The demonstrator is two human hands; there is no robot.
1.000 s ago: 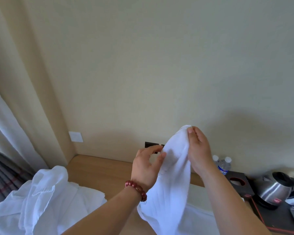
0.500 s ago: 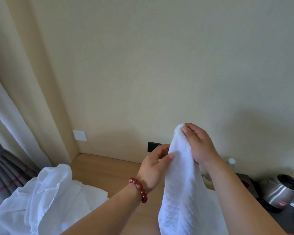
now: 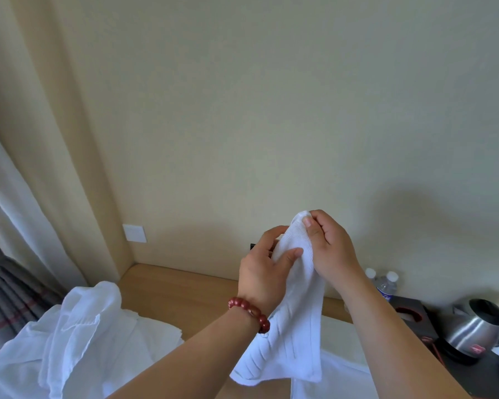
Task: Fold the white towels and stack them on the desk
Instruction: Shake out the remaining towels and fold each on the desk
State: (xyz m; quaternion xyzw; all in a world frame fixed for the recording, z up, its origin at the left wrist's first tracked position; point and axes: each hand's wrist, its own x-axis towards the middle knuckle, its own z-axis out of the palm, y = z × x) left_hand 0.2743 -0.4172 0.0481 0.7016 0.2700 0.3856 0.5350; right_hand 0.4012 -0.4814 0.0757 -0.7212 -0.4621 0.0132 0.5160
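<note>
A white ribbed towel (image 3: 288,335) hangs in the air above the wooden desk (image 3: 179,286). My right hand (image 3: 332,249) pinches its top corner between thumb and fingers. My left hand (image 3: 267,269), with a red bead bracelet on the wrist, holds the towel's edge just below that corner, thumb in front and fingers behind. A heap of loose white towels (image 3: 78,341) lies on the desk at the lower left. Another white towel (image 3: 343,367) lies flat on the desk under the hanging one.
Two water bottles (image 3: 385,285) stand by the wall at the right. A steel kettle (image 3: 478,329) sits on a dark tray (image 3: 473,372) beside a dark box (image 3: 409,309). A curtain (image 3: 20,197) hangs at the left. A black socket (image 3: 253,246) is behind my hands.
My left hand has slid up along the towel's edge toward my right hand. The towel's lower end has come up off the desk and hangs shorter.
</note>
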